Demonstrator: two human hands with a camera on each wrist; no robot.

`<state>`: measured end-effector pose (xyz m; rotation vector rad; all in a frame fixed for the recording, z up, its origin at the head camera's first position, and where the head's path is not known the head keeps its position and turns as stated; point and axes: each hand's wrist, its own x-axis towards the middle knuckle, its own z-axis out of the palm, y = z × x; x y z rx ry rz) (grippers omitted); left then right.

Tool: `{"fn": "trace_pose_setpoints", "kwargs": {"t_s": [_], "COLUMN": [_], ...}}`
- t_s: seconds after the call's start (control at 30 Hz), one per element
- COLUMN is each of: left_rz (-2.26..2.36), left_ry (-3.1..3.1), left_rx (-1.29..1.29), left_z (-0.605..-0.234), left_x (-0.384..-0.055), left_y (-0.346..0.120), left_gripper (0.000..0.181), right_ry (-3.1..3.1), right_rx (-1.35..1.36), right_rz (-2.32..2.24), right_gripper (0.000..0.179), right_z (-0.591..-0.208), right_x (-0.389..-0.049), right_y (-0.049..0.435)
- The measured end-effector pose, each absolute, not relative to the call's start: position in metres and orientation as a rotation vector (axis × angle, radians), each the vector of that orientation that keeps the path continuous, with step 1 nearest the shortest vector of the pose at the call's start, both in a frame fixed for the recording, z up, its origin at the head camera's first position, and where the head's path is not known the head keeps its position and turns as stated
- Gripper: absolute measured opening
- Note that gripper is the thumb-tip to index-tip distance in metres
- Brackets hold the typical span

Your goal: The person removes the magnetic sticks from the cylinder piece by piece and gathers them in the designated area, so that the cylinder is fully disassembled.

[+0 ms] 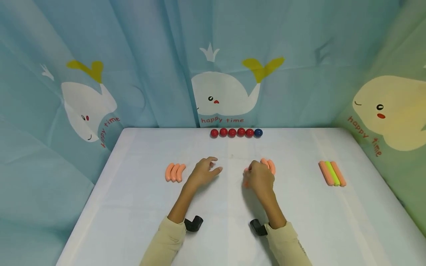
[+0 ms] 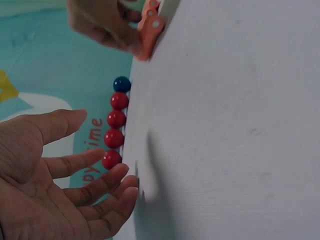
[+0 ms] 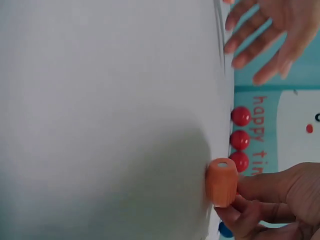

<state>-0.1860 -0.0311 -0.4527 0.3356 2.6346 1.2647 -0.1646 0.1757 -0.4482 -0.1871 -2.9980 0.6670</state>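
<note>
My right hand [image 1: 262, 178] pinches a curved orange-pink sausage-shaped piece [image 1: 246, 178], close over the white table, its lower part showing below the fingers. In the right wrist view the piece [image 3: 221, 186] has its round end toward the camera, thumb and fingers at its far side. Just right of that hand lie two similar curved pieces [image 1: 271, 167], partly covered by it. My left hand [image 1: 203, 173] is held over the table with spread, relaxed fingers and nothing in them. Left of it, three more curved orange-pink pieces [image 1: 173, 172] lie side by side.
Along the back edge of the table [image 1: 139, 207] runs a row of several red balls [image 1: 232, 133] with one blue ball [image 1: 258, 133] at its right end. On the right lie two straight orange sticks [image 1: 326, 173] with a green stick [image 1: 332, 173] between them. A whale-print curtain [image 1: 159, 74] hangs behind.
</note>
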Motion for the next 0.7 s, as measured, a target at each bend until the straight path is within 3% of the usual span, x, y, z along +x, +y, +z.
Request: {"fn": "trace_pose_setpoints", "kwargs": {"t_s": [0.33, 0.7], "left_rz": [1.211, 1.199], "left_ry": [2.626, 2.664], "left_rx": [0.443, 0.469], "left_z": [-0.454, -0.464], "left_x": [-0.168, -0.162], "left_y": [-0.025, -0.025], "left_gripper": [0.042, 0.037], "right_ry": [-2.977, -2.972], "right_rx": [-0.301, -0.300], "right_rz": [0.569, 0.572], "right_gripper": [0.019, 0.019], "right_z": [-0.445, -0.446], "right_x": [-0.198, -0.199], "right_y": [0.190, 0.199]}}
